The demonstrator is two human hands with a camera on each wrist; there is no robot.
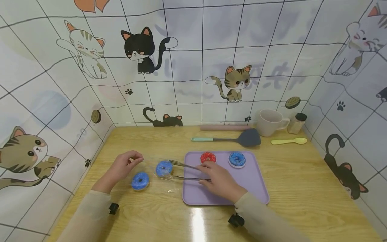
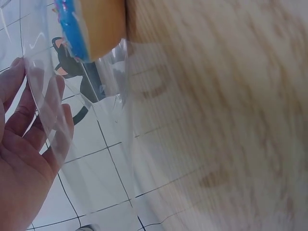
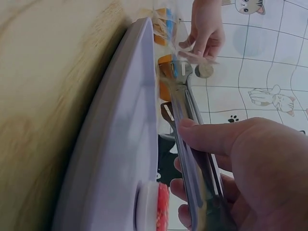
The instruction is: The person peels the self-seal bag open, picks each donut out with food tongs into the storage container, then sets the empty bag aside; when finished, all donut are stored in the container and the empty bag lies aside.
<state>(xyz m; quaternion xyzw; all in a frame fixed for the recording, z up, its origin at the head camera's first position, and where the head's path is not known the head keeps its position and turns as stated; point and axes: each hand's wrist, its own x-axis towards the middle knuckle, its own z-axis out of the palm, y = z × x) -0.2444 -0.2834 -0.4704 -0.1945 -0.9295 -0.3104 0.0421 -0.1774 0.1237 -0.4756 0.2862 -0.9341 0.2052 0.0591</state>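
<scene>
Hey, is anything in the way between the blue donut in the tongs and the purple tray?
Nothing visible blocks it. The right hand holds the tongs around a blue donut, which lies on clear plastic wrap left of the purple tray. Only bare table separates them. The left hand pinches the wrap's far edge.

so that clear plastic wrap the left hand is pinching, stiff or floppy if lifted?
Likely floppy: the clear plastic wrap is thin, see-through and creased where the left hand pinches it. Probably very light, and the blue donut lying on it may slide or drag along.
</scene>
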